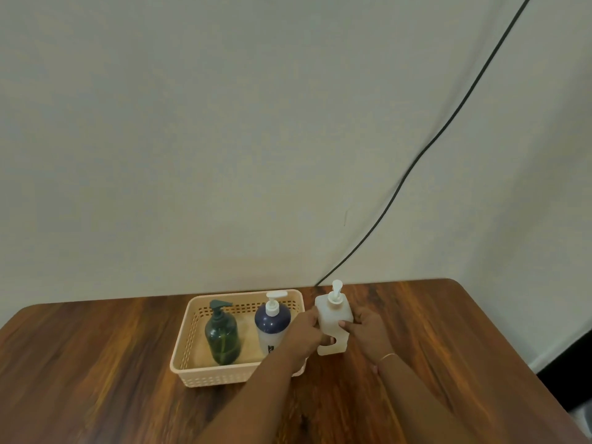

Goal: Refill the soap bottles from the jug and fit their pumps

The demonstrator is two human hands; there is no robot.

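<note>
A white square bottle (331,318) with a white pump (336,291) stands upright on the wooden table (96,363), just right of a beige basket (192,322). My left hand (304,334) grips its left side and my right hand (365,331) grips its right side. Inside the basket stand a dark green bottle (222,336) with a dark pump and a white bottle with a dark blue top (272,323) and a white pump. My left forearm crosses the basket's front right corner. No jug is in view.
A black cable (426,149) runs down the pale wall to the table's back edge behind the white square bottle. The table's rounded right corner lies to the right, with dark floor beyond it.
</note>
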